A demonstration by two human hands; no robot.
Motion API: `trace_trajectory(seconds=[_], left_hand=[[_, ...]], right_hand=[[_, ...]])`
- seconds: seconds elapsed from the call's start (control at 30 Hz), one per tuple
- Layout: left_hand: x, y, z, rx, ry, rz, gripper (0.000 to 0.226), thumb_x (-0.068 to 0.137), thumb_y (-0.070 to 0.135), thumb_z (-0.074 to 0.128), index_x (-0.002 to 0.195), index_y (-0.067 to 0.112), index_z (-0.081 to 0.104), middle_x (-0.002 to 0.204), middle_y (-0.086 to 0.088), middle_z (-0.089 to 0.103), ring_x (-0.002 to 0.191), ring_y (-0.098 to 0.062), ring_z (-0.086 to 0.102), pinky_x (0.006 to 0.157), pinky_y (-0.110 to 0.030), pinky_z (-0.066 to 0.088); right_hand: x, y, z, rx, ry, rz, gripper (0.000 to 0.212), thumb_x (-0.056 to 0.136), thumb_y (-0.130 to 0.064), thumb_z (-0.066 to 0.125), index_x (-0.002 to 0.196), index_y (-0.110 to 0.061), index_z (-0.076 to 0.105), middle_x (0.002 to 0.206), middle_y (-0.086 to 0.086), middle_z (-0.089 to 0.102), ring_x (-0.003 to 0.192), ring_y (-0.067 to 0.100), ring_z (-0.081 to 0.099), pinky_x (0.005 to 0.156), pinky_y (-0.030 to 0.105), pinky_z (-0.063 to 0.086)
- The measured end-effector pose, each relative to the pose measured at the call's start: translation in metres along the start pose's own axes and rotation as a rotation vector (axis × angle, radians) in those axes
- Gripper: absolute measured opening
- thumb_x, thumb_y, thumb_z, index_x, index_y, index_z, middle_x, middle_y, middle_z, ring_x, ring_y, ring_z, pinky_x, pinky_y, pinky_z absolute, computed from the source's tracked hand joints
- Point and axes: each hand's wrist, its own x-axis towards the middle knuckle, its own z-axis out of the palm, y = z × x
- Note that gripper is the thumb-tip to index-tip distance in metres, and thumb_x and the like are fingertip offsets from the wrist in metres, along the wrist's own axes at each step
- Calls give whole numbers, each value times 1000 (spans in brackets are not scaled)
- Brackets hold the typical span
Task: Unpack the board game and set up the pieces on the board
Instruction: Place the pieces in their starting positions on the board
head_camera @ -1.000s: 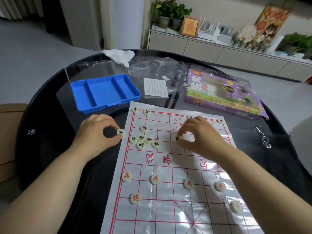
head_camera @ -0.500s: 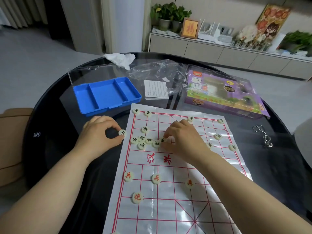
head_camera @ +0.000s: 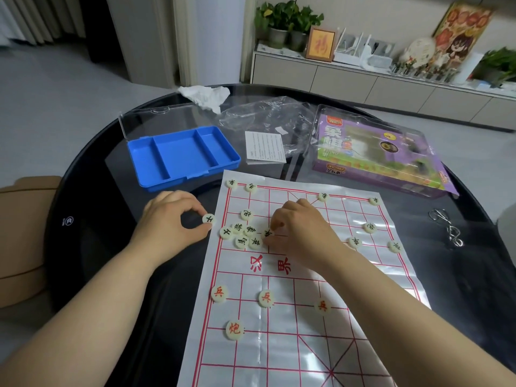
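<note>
Though at the board's [head_camera: 279, 358] edge, one piece [head_camera: 208, 219] in left hand [head_camera: 170, 219].

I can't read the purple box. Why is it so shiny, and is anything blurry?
Head view: room light glares off the plastic-covered purple box, washing out its picture; the board shines in patches too, though its red lines look sharp. The far poster is smeared and blurry.

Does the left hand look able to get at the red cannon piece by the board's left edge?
Likely yes: the red cannon piece lies uncovered, nothing over it, but the left hand pinches a black piece, so its grip is occupied.
</note>
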Motion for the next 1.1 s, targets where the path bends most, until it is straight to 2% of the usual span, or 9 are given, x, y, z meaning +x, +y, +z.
trace_trajectory(seconds=[0.2, 0.3, 0.5, 0.63, 0.73, 0.8, 0.9, 1.0, 1.1], left_hand=[[0, -1, 0, 5, -5, 3, 16, 74, 26, 71, 87, 26, 62, 101, 15, 47, 106, -7, 36, 97, -26, 21], [1, -1, 1, 29, -13, -2, 24, 75, 28, 70, 98, 24, 65, 103, 17, 46, 113, -9, 36, 99, -25, 19], [1, -2, 1, 25, -21, 6, 25, 78, 30, 67, 102, 28, 66, 104, 20, 44, 112, -5, 32, 99, -24, 18], [-1, -2, 0, -4, 8, 36, 18, 77, 27, 69, 95, 25, 67, 99, 19, 46, 104, -2, 32, 95, -22, 19], [-3, 2, 1, -28, 114, 83, 17, 72, 25, 73, 88, 19, 68, 94, 15, 52, 102, -10, 45, 93, -24, 22], [-3, 10, 0, -20, 192, 159, 24, 70, 36, 72, 81, 15, 69, 88, 12, 56, 95, -10, 49, 87, -23, 23], [-1, 26, 0, 82, 234, 301, 39, 68, 48, 53, 75, 14, 70, 80, 4, 66, 86, -7, 46, 85, -25, 27], [3, 37, 3, 134, 253, 360, 33, 70, 40, 53, 70, 11, 69, 76, 0, 68, 85, -10, 46, 91, -33, 28], [6, 40, 7, 196, 240, 379, 30, 69, 36, 52, 66, 12, 69, 75, -1, 68, 85, -11, 46, 92, -34, 27]], right_hand=[[-2, 2, 2, 69, 20, 6, 40, 86, -35, 57, 123, -22, 51, 122, -1, 51, 111, 18, 39, 83, 21, 27], [-1, 2, 4, 56, 31, -27, 35, 88, -32, 54, 123, -24, 54, 124, -2, 50, 112, 18, 39, 87, 21, 29], [-2, 4, 5, 83, 66, -35, 38, 88, -32, 55, 125, -23, 53, 125, -3, 51, 112, 17, 39, 88, 22, 29], [-7, -2, 5, 124, 106, -100, 38, 87, -31, 56, 123, -21, 54, 125, -3, 51, 114, 17, 39, 90, 21, 27], [-8, -12, 1, 250, 162, -124, 33, 86, -29, 58, 117, -19, 59, 118, -2, 55, 106, 13, 41, 79, 16, 26], [-4, -22, -4, 421, 199, -84, 28, 85, -28, 59, 111, -17, 62, 107, -2, 59, 93, 8, 43, 71, 13, 31], [5, -37, -9, 628, 191, 31, 32, 82, -33, 62, 108, -15, 62, 90, -6, 57, 74, 2, 48, 64, 9, 36], [15, -41, -9, 640, 198, 132, 34, 79, -34, 65, 106, -13, 62, 84, -6, 55, 75, 7, 50, 61, 11, 35], [20, -40, -12, 604, 179, 174, 30, 80, -28, 66, 103, -9, 63, 83, -2, 56, 79, 12, 52, 62, 18, 39]])
